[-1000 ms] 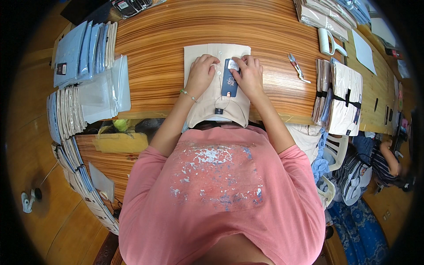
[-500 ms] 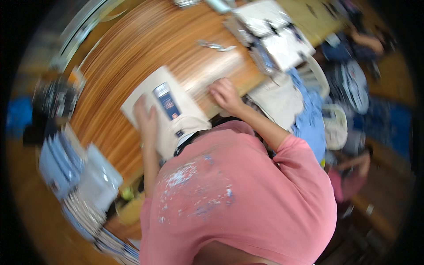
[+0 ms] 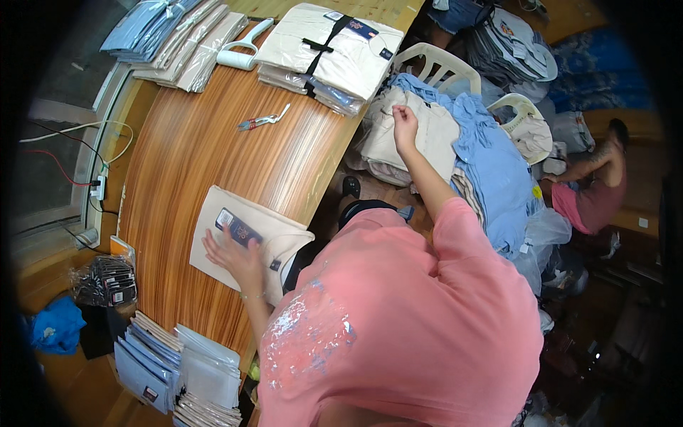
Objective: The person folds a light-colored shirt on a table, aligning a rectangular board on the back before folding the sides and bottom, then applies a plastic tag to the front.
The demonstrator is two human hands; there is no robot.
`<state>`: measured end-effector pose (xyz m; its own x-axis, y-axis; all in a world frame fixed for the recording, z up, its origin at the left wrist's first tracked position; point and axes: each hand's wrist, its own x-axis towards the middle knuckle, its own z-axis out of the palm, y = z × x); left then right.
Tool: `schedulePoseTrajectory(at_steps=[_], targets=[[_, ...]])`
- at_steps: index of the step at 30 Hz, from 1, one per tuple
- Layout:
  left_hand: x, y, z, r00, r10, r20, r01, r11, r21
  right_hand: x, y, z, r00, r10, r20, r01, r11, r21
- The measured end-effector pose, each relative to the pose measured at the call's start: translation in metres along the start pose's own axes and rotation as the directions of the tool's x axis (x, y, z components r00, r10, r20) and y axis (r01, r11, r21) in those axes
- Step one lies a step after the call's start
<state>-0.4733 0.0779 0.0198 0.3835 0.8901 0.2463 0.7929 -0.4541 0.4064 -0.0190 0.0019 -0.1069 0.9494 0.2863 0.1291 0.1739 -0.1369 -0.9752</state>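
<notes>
A folded cream garment (image 3: pixel 213 201) lies on the wooden table in front of me, its collar end at the table's near edge. A dark blue paper tag (image 3: pixel 244 230) rests on its front. My left hand (image 3: pixel 236 260) is spread with fingers apart over the garment and the lower part of the tag. To the right, my right hand (image 3: pixel 405 128) is over a pile of cream garments (image 3: pixel 437 135) beside the table. Its fingers are curled together at the tips; whether cloth or anything else is between them is too small to make out.
A lint roller (image 3: pixel 240 58) and thread snips (image 3: pixel 263 121) lie on the table (image 3: pixel 163 164). Tied, bagged cream garments (image 3: pixel 299 35) stand at its far end. Blue shirts (image 3: pixel 491 164) heap beside a white plastic chair (image 3: pixel 445 60). Bagged stacks (image 3: pixel 206 363) stand lower left. Another person (image 3: pixel 597 178) sits right.
My right hand has moved from the table's edge out to the cream pile on the right. The left hand stays at the garment, now over the tag. The whole view has turned.
</notes>
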Motion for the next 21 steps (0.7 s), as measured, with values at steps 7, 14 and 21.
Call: schedulePoseTrajectory(at_steps=[7, 14, 21], targets=[[0.012, 0.035, 0.010, 0.977, -0.117, -0.176, 0.105, 0.992, -0.073, 0.094, -0.001, 0.043, 0.921, 0.381, 0.078, -0.389, 0.901, 0.192], [0.037, 0.096, 0.039, 0.979, -0.162, -0.126, 0.148, 0.983, -0.109, 0.082, 0.047, 0.022, 0.835, 0.511, 0.206, -0.547, 0.811, 0.206], [0.059, 0.136, 0.067, 0.979, -0.145, -0.144, 0.127, 0.984, -0.124, 0.078, 0.073, 0.016, 0.681, 0.618, 0.393, -0.701, 0.706, 0.103]])
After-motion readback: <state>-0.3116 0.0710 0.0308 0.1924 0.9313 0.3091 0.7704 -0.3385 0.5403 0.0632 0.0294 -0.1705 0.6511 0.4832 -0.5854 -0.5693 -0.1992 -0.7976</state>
